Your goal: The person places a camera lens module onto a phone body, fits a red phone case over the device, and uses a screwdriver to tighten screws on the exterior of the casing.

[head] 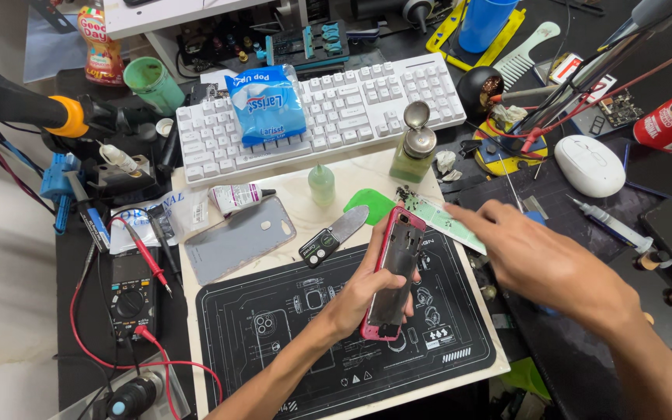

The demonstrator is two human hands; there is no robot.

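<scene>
Above the black repair mat [274,327], the left hand [363,292] clamps a red-framed opened phone [393,272], thumb and fingers wrapped around its edges, held tilted; a firm edge grip seems best to spare the exposed interior. The right hand [542,260] stretches flat, fingers apart and empty, toward the green-flecked strip [449,222] beyond the mat's far corner.
</scene>
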